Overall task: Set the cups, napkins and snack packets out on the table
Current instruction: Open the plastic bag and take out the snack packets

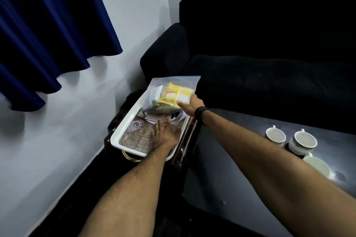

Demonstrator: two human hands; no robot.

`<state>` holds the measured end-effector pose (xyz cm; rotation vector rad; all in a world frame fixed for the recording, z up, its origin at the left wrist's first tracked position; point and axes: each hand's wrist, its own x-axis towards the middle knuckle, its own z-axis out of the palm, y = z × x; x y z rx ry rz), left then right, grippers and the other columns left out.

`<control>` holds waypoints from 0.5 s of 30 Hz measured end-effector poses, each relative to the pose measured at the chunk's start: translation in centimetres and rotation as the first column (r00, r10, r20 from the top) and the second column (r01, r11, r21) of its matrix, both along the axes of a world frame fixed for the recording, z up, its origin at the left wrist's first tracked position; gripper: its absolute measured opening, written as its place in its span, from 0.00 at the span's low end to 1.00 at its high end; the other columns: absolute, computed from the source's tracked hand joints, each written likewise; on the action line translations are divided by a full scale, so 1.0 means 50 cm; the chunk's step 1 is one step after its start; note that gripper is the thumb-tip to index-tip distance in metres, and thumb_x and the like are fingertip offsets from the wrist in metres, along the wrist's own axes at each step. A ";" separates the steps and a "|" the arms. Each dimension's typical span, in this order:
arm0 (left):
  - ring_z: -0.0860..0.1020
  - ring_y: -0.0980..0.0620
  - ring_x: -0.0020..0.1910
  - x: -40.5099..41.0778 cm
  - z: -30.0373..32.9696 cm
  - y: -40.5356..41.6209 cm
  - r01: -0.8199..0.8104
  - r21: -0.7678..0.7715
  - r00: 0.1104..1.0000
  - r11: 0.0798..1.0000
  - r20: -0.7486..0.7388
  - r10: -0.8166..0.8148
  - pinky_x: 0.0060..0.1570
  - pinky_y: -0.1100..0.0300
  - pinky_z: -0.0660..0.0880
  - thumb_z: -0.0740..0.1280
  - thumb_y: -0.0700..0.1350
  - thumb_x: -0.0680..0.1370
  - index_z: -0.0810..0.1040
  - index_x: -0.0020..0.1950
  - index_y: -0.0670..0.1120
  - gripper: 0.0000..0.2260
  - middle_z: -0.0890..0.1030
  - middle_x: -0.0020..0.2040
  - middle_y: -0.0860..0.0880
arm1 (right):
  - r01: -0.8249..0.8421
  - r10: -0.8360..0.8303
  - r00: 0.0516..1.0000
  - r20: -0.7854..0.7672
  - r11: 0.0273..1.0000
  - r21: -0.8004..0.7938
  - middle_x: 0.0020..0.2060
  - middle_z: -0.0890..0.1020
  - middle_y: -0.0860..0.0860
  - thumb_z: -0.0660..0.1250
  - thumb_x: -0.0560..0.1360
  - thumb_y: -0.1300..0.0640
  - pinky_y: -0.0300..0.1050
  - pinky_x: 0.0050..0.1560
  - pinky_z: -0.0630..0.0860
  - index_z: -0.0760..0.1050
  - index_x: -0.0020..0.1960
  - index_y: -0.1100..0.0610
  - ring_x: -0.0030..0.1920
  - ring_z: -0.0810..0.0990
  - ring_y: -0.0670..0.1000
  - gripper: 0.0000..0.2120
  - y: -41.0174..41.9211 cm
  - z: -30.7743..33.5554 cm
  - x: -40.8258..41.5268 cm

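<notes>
Both arms reach into a white tray set on a dark stand beside the dark table. The left hand lies flat, fingers extended and gripping nothing, on a woven burlap mat in the tray's near end. The right hand touches a clear zip bag at the tray's far end; whether its fingers are clamped on the bag cannot be determined. The bag contains yellow snack packets. Three white cups stand in a group on the table, well apart from the tray. A dark sofa stands behind
</notes>
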<state>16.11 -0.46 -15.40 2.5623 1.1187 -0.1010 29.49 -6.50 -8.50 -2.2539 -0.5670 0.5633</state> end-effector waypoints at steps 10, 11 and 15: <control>0.39 0.47 0.80 0.017 -0.063 0.003 -0.035 0.049 0.999 0.998 -0.030 0.036 0.75 0.43 0.39 0.47 0.61 0.81 0.44 0.81 0.53 0.31 0.41 0.82 0.45 | 0.202 -0.190 0.976 0.105 0.972 -0.119 0.69 0.67 0.60 0.64 0.73 0.37 0.53 0.64 0.70 0.69 0.68 0.63 0.68 0.67 0.62 0.35 0.099 -0.053 0.054; 0.38 0.48 0.80 0.018 -0.065 0.003 -0.034 0.049 0.999 0.998 -0.028 0.035 0.75 0.43 0.38 0.47 0.61 0.81 0.44 0.81 0.53 0.31 0.41 0.82 0.45 | 0.196 -0.183 0.976 0.120 0.974 -0.113 0.68 0.69 0.61 0.65 0.73 0.37 0.53 0.62 0.71 0.71 0.66 0.64 0.66 0.70 0.62 0.34 0.107 -0.057 0.052; 0.40 0.47 0.81 0.019 -0.069 0.005 -0.047 0.058 0.998 0.997 -0.032 0.049 0.76 0.42 0.40 0.46 0.62 0.81 0.44 0.81 0.53 0.31 0.42 0.82 0.45 | 0.275 -0.271 0.961 -0.060 0.959 0.068 0.64 0.73 0.58 0.73 0.66 0.38 0.47 0.53 0.75 0.67 0.67 0.64 0.60 0.76 0.58 0.40 0.129 -0.066 0.039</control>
